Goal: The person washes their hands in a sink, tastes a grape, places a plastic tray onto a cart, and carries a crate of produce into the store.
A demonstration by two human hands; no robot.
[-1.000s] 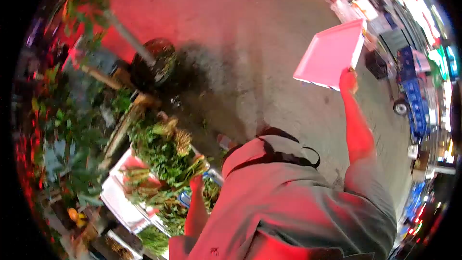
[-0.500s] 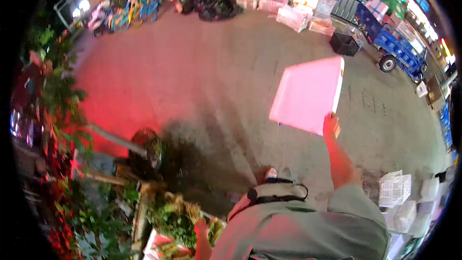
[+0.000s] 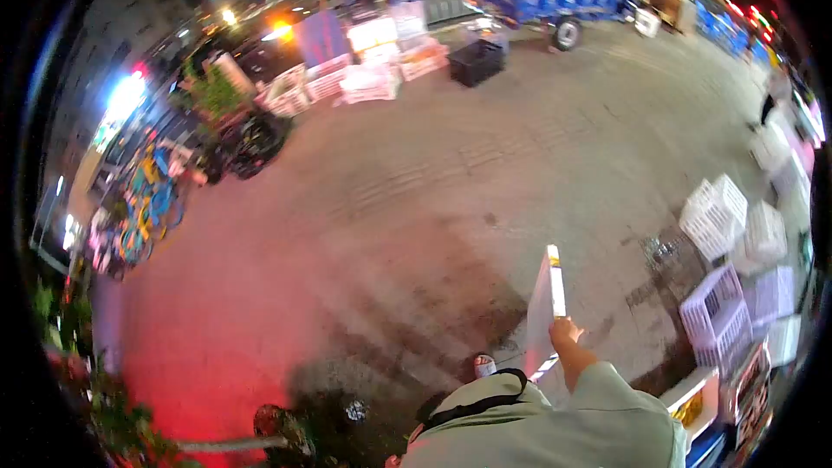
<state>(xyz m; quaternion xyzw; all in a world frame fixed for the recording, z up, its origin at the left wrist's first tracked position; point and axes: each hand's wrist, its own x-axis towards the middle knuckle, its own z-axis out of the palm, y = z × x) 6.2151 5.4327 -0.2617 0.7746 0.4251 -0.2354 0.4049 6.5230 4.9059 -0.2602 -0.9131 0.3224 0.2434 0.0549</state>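
Gripped at its edge by my right hand (image 3: 566,331), a white, shallow rectangular tray or lid (image 3: 542,312) hangs upright beside my body. It is turned nearly edge-on to me, so its broad face shows only as a narrow strip. My right fingers are closed round the rim, with the thumb sticking out to the right. Of my left hand (image 3: 393,461) only a small reddish patch shows at the bottom edge, left of my shirt. Its fingers are hidden. One foot (image 3: 484,366) in an open shoe is on the pavement just left of the tray.
White plastic crates (image 3: 714,217) and a lilac crate (image 3: 716,316) line the right side. A box with yellow contents (image 3: 691,409) is near my right elbow. Farther off are a black crate (image 3: 477,62), a blue cargo cart (image 3: 542,0), parked bikes (image 3: 152,199) and a person (image 3: 774,91).
My view has swung right, bringing the crates on that side closer. The tray has turned from broad face to edge-on and dropped nearer my body. The greens by my left hand have left view.
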